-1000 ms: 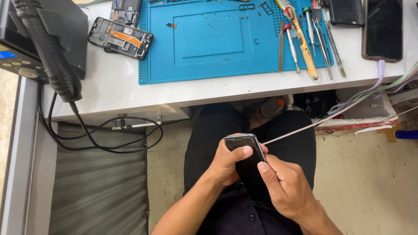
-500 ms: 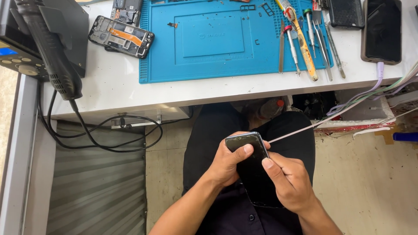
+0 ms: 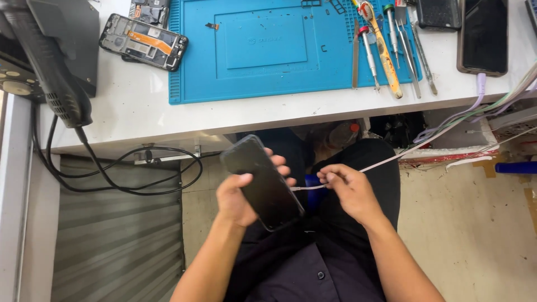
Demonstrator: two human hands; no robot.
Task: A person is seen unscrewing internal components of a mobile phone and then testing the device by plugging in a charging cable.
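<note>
My left hand [image 3: 239, 197] grips a black smartphone [image 3: 262, 182] over my lap, its dark screen facing up and tilted. My right hand [image 3: 345, 190] pinches the end of a thin white cable [image 3: 391, 157] just right of the phone's lower edge. The cable runs up and right toward the table's underside. The plug tip sits close to the phone; whether it touches is unclear.
A white bench [image 3: 134, 117] carries a blue work mat [image 3: 268, 50], an opened phone frame [image 3: 143, 42], screwdrivers and tweezers [image 3: 386, 45], and another dark phone [image 3: 484, 36] on a cable. A black hot-air tool [image 3: 47, 72] with looping cords [image 3: 128, 179] hangs at left.
Both hands were closed around the phone low in my lap. Now the left hand has lifted and tilted it, and the right hand has come off and taken hold of the white cable.
</note>
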